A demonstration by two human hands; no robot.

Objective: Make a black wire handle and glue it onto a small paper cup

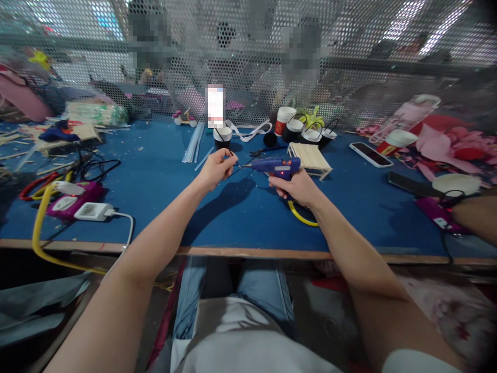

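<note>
Pinching a thin black strip [232,154] above the blue table [163,176], the left hand [216,168] presents its end to the nozzle; right hand [297,187] wraps the glue gun [276,166], aimed there.

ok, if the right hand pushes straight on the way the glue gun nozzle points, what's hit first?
The right hand aims the blue glue gun leftward. First in line is probably the thin black stick pinched in the left hand, just off the nozzle tip. Depth is unclear.
</note>
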